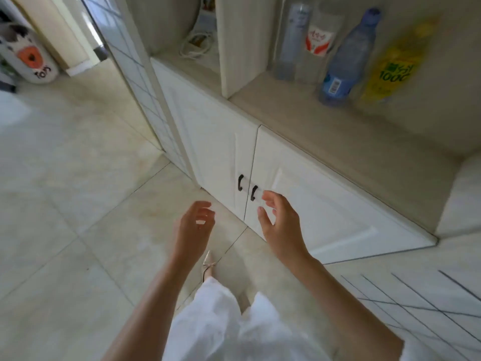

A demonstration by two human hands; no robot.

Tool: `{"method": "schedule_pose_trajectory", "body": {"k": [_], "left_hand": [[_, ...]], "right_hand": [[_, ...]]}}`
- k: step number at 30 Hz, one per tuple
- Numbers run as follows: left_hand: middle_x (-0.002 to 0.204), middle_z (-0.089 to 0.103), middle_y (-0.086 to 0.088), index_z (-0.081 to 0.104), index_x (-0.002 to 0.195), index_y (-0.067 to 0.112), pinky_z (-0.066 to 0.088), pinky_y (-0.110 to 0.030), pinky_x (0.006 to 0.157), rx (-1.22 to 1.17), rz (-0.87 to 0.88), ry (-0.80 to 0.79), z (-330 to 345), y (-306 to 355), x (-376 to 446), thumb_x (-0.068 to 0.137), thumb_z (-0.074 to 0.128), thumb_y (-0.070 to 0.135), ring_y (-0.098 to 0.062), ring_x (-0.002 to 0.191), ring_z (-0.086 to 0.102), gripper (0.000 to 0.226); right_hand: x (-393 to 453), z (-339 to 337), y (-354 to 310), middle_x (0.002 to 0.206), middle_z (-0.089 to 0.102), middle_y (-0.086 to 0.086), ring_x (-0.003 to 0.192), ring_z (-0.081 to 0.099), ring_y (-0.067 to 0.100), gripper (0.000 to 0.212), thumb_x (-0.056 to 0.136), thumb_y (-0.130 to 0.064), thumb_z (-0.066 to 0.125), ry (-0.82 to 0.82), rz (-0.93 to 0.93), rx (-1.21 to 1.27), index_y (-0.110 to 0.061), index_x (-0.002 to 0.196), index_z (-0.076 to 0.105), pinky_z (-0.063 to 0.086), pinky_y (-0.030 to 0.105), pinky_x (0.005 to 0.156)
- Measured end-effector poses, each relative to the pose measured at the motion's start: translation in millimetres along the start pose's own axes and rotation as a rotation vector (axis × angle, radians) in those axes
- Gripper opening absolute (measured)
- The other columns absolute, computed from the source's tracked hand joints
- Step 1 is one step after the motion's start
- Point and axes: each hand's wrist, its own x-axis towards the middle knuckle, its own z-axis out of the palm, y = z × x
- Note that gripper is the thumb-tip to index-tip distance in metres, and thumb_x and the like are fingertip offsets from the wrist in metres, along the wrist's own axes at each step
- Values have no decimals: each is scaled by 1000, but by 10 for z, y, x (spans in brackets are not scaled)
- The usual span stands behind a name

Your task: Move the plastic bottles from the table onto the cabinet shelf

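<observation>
Several plastic bottles stand upright on the cabinet shelf (312, 126) at the upper right: a clear one with a grey label (292, 43), a clear one with a red and white label (318, 43), a blue one (346, 61) and a yellow one (395, 66). My left hand (195, 227) and my right hand (281, 225) hang below the shelf, in front of the white cabinet doors (221, 152). Both hold nothing, fingers apart and slightly curled. The table is out of view.
Two black door handles (247, 187) sit just left of my right hand. A coiled white cable (195, 45) lies in the left shelf compartment behind a divider (239, 48). Pale floor tiles spread to the left; a painted round object (28, 56) stands at the far left.
</observation>
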Motion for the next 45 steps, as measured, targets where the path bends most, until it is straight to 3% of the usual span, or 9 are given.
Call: {"method": "schedule_pose_trajectory", "body": {"k": [5, 10, 15, 19, 26, 31, 39, 45], "left_hand": [[87, 71, 7, 65, 103, 17, 47, -5, 64, 44, -186, 172, -433, -341, -801, 85, 62, 2, -3, 78, 67, 24], [88, 73, 4, 66, 104, 15, 54, -21, 70, 45, -310, 427, -895, -662, -1458, 87, 63, 8, -8, 78, 70, 19], [86, 72, 6, 66, 103, 14, 53, -14, 68, 41, -432, 619, -1347, -1029, -2208, 88, 63, 9, -2, 73, 67, 16], [84, 71, 6, 66, 103, 13, 43, 0, 64, 19, -532, 723, -1717, -1323, -2868, 88, 63, 8, -4, 72, 66, 16], [83, 71, 6, 66, 103, 14, 46, -8, 67, 16, -724, 856, -2388, -1931, -4256, 90, 63, 12, -5, 75, 66, 14], [87, 71, 5, 65, 104, 15, 44, -2, 65, -28, -825, 983, -2744, -2219, -5066, 91, 61, 14, -3, 79, 66, 14], [86, 71, 9, 63, 103, 21, 42, -3, 66, -126, -1035, 1228, -3000, -2569, -5973, 92, 59, 17, 1, 81, 64, 13], [85, 71, 7, 63, 103, 22, 44, -9, 69, -179, -1159, 1414, -3255, -2783, -6300, 92, 59, 16, -3, 82, 65, 13]], "right_hand": [[-288, 409, -245, 124, 62, 5, 114, 58, 18, 34, 94, -13, 56, -221, -70, 17, -7, 127, 55, 46, 33, 101], [-642, 943, -563, 125, 61, 6, 115, 58, 18, 38, 93, -12, 57, -495, -189, -42, -7, 130, 52, 45, 31, 101], [-1209, 1525, -892, 120, 63, 8, 109, 60, 20, 37, 91, -11, 59, -705, -351, -110, -6, 127, 54, 45, 26, 95], [-1717, 1964, -1157, 118, 63, 9, 108, 60, 20, 37, 91, -10, 59, -817, -465, -145, -4, 127, 54, 45, 25, 93], [-2964, 2787, -1623, 120, 64, 8, 108, 61, 21, 38, 91, -14, 60, -1016, -587, -197, -7, 128, 53, 48, 32, 94], [-3766, 3287, -1915, 119, 65, 7, 108, 62, 22, 37, 93, -16, 59, -1131, -655, -206, -8, 129, 53, 49, 39, 96], [-4790, 3971, -2328, 118, 64, 3, 106, 62, 18, 35, 93, -16, 58, -1364, -777, -236, -10, 127, 53, 48, 34, 95], [-5381, 4575, -2661, 115, 66, 4, 104, 63, 21, 33, 92, -14, 59, -1518, -870, -261, -9, 124, 55, 45, 26, 87]]}}
